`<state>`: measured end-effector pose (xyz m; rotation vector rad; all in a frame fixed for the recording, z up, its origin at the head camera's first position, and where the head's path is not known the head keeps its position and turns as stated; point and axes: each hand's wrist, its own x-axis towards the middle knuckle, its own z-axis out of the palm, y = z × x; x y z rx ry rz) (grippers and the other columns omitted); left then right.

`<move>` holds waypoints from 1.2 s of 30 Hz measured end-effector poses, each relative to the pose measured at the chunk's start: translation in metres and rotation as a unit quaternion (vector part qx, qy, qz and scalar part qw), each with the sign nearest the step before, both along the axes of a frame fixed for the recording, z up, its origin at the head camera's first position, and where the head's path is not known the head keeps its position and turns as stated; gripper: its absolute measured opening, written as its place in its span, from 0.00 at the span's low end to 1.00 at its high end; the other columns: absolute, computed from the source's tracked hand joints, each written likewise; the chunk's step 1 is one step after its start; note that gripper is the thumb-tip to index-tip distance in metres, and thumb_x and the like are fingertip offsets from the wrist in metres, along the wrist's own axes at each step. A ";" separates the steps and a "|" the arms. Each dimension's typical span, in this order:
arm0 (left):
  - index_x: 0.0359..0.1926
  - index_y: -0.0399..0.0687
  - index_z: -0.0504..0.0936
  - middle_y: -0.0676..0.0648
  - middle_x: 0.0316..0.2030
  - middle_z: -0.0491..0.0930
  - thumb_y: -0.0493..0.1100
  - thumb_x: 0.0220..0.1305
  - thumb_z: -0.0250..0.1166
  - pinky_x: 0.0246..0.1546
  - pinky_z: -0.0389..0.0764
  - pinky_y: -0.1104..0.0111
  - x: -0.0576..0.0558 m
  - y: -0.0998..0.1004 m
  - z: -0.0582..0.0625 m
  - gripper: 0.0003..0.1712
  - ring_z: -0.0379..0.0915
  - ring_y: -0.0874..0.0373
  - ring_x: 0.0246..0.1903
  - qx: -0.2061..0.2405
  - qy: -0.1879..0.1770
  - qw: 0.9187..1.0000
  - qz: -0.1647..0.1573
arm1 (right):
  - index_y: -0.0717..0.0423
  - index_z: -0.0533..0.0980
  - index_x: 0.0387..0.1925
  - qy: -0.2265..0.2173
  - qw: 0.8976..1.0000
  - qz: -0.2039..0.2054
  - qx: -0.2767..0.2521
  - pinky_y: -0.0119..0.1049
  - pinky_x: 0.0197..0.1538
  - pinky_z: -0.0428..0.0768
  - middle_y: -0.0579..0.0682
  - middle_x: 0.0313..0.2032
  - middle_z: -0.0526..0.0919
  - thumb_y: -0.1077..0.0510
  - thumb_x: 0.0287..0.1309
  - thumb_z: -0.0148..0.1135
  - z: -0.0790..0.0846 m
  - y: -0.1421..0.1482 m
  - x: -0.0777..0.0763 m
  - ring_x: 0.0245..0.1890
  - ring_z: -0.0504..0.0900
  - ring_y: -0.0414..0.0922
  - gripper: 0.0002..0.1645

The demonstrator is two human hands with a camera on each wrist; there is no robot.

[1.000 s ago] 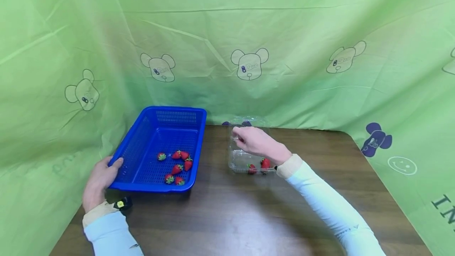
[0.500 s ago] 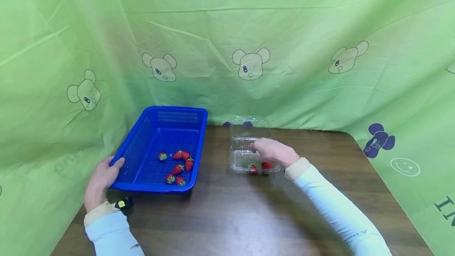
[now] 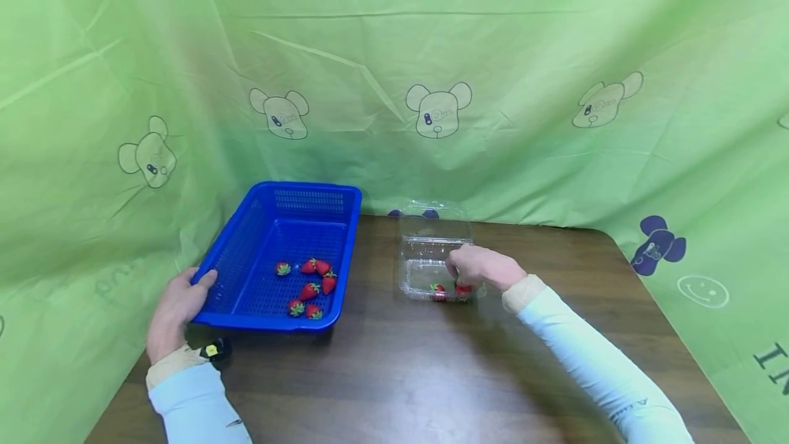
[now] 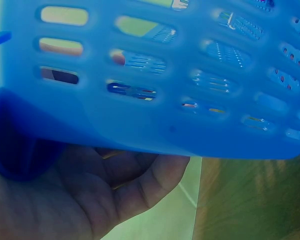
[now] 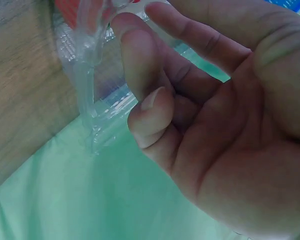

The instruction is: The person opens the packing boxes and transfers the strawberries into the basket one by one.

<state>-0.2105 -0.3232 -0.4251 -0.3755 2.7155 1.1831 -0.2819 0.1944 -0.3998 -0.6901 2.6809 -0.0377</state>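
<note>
My left hand point(image 3: 177, 310) grips the near left corner of the blue plastic basket point(image 3: 255, 323), thumb over the rim. In the left wrist view, curled fingers point(image 4: 150, 190) lie beneath the slotted basket wall point(image 4: 165, 120). Several red strawberries point(image 3: 310, 291) lie inside, mostly toward its right side. My right hand point(image 3: 483, 266) reaches down into a clear plastic clamshell box point(image 3: 425, 269), above a strawberry point(image 3: 464, 288). Another strawberry point(image 3: 438, 292) lies beside that one. The right wrist view shows bent fingers point(image 5: 140, 55) at the box's edge; whether they pinch a strawberry is hidden.
The clamshell's lid point(image 3: 434, 218) stands raised at the back against the green printed curtain point(image 3: 524, 156). That curtain encloses the back and sides. Both containers are above a brown wooden table point(image 3: 394, 375).
My right hand has moved to the right and down, from over the back of the clamshell to the strawberries at its front. The left hand keeps its grip on the basket.
</note>
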 end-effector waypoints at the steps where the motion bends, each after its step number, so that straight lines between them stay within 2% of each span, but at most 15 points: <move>1: 0.68 0.35 0.58 0.29 0.58 0.67 0.67 0.70 0.36 0.51 0.68 0.49 0.000 0.000 0.000 0.44 0.67 0.38 0.52 0.000 -0.002 1.000 -0.001 | 0.54 0.77 0.18 0.002 1.000 0.000 0.006 0.30 0.23 0.68 0.42 0.17 0.72 0.75 0.35 0.56 -0.001 0.000 0.000 0.20 0.69 0.39 0.14; 7: 0.68 0.36 0.58 0.29 0.58 0.68 0.68 0.70 0.36 0.50 0.69 0.51 -0.001 -0.001 -0.001 0.44 0.68 0.39 0.52 0.009 -0.003 1.000 0.000 | 0.49 0.73 0.12 0.003 1.000 -0.004 0.030 0.32 0.22 0.63 0.40 0.14 0.69 0.73 0.35 0.60 -0.003 -0.003 -0.001 0.20 0.66 0.39 0.15; 13: 0.68 0.35 0.58 0.29 0.59 0.67 0.68 0.70 0.36 0.52 0.68 0.49 -0.002 -0.001 0.000 0.44 0.67 0.38 0.53 0.008 -0.002 1.000 -0.002 | 0.51 0.80 0.16 -0.020 0.999 -0.013 0.035 0.31 0.23 0.69 0.40 0.16 0.75 0.71 0.37 0.65 -0.007 0.000 -0.003 0.21 0.71 0.38 0.12; 18: 0.68 0.34 0.58 0.28 0.59 0.67 0.68 0.70 0.36 0.52 0.68 0.48 -0.001 -0.002 0.000 0.44 0.67 0.38 0.53 0.007 -0.005 1.000 0.001 | 0.53 0.81 0.18 -0.025 0.999 -0.020 0.023 0.31 0.24 0.71 0.45 0.19 0.82 0.71 0.37 0.64 -0.011 0.000 -0.005 0.21 0.75 0.39 0.11; 27: 0.68 0.34 0.58 0.28 0.57 0.69 0.67 0.70 0.37 0.47 0.71 0.55 -0.001 -0.003 -0.003 0.44 0.71 0.40 0.50 0.009 0.002 1.000 0.001 | 0.49 0.79 0.16 -0.018 1.000 -0.019 0.013 0.32 0.25 0.74 0.42 0.18 0.81 0.73 0.37 0.63 -0.013 -0.002 -0.004 0.21 0.76 0.39 0.14; 36: 0.65 0.34 0.62 0.30 0.52 0.73 0.65 0.70 0.38 0.41 0.69 0.63 0.000 -0.001 -0.002 0.41 0.73 0.43 0.46 0.004 0.013 1.000 0.005 | 0.50 0.79 0.17 0.011 1.000 0.018 0.011 0.32 0.26 0.73 0.42 0.18 0.79 0.72 0.36 0.59 -0.007 -0.002 -0.009 0.20 0.76 0.39 0.13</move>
